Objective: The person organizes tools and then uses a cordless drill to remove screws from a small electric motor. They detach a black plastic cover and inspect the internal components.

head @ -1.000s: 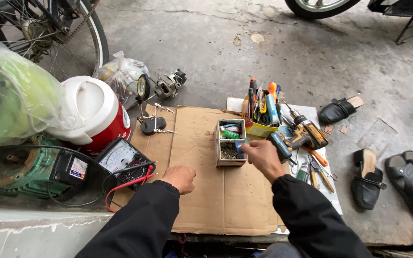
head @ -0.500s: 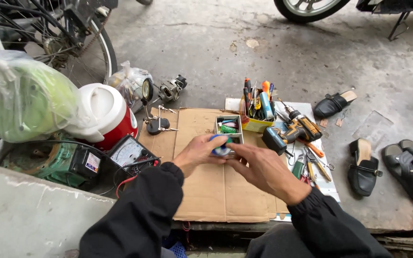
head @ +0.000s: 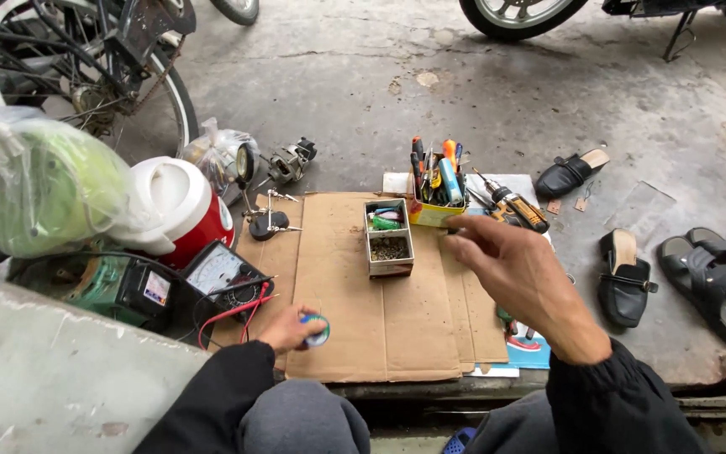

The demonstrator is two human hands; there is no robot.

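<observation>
My left hand (head: 289, 330) rests low on the cardboard sheet (head: 380, 319), closed around a small round blue and green reel (head: 318, 328). My right hand (head: 518, 273) hovers over the cardboard's right side, fingers loosely curled and pointing toward the yellow tool holder (head: 434, 193) packed with screwdrivers; I see nothing in it. A small open cardboard box (head: 388, 238) with two compartments of small parts sits in the middle of the sheet.
An analogue multimeter (head: 218, 273) with red and black leads lies left of the cardboard, beside a red and white jug (head: 180, 214) and a green machine (head: 86, 282). A bagged green object (head: 39, 185), bicycle wheel (head: 86, 84), black sandals (head: 623, 277) and more tools (head: 514, 208) surround it.
Both hands left the small parts box. My left hand drew back to the cardboard's near edge with the blue reel, and my right hand moved right, toward the tool holder.
</observation>
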